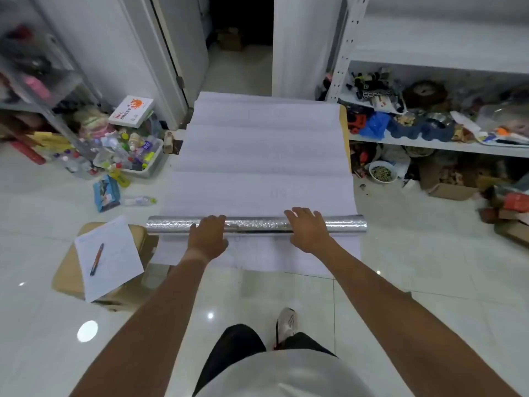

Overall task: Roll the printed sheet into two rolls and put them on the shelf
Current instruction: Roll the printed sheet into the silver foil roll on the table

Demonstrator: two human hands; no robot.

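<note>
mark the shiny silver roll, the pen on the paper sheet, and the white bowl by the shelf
shiny silver roll [257,224]: head view, middle stretch between the hands
dark pen [96,259]: head view, mid barrel
white bowl [372,174]: head view, near left rim

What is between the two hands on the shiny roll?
In the head view, only a bare stretch of the roll lies between the left hand and the right hand.

Pretty bright overhead light with hot glare spots on the glossy floor tiles [86,330] at lower left, soft blurry edges, dark doorway [242,18] up top.
</note>
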